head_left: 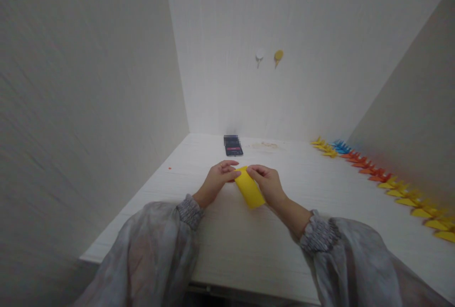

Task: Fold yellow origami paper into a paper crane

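A yellow sheet of paper (250,190), a narrow rectangle, is held above the middle of the table between both hands. My left hand (221,176) pinches its upper left corner, thumb on top and the other fingers partly behind it. At the upper right edge, my right hand (266,181) grips the same paper between thumb and fingers. The paper's lower end hangs free and slants toward me. Whether it is folded double cannot be made out.
Folded paper cranes, yellow (408,195), red (366,165) and blue (341,146), stand in a row along the right wall. A phone (233,148) lies near the back wall, which bears two hooks (278,56). A small red dot (169,168) marks the white table (220,250).
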{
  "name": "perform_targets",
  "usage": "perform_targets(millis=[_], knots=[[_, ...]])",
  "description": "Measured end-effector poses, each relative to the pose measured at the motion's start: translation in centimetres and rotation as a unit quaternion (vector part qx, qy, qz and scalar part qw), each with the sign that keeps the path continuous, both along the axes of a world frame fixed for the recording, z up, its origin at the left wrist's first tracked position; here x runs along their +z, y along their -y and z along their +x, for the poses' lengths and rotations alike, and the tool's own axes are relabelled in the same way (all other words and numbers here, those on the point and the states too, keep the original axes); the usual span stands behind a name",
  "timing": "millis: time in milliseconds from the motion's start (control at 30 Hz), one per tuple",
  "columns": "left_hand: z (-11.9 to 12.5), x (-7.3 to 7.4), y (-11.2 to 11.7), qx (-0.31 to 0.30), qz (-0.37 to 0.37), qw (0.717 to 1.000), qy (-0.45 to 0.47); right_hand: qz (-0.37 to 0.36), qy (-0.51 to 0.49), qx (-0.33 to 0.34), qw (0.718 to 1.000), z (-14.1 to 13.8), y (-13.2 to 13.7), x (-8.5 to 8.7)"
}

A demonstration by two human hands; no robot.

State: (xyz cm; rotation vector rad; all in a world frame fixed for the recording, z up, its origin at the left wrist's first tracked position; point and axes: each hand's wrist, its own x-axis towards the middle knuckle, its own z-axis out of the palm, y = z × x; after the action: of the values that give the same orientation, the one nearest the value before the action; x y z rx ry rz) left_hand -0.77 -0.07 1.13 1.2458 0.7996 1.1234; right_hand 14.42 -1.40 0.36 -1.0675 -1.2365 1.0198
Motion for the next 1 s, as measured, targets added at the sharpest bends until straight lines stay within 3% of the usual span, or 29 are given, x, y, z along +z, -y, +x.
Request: perform_targets(millis=[167,400,567,833,1000], knots=[[0.1,-0.6,-0.2,-0.008,0.010,0.999,-0.049,0.024,0.023,0.029,0.999,-0.2,0.0,-0.1],[-0.2,-0.9,-0.8,0.068,0.026,0.997,-0.016,-0.064,-0.029,0.109,0.991,-0.2,-0.3,-0.6],[-0.2,-1.1,-1.0,0.075,0.016,0.997,0.005,-0.038,-0.003,0.075,0.996,0.1,-0.8,-1.0],[-0.2,-0.7,-0.7,0.054,0.037,0.998,0.022,0.012,0.076,0.010,0.997,0.4,-0.2,0.4],[-0.3,-0.4,-0.6,0.088,0.054,0.994,0.016,0.106,0.175,0.006,0.979,0.7,-0.3,0.3]])
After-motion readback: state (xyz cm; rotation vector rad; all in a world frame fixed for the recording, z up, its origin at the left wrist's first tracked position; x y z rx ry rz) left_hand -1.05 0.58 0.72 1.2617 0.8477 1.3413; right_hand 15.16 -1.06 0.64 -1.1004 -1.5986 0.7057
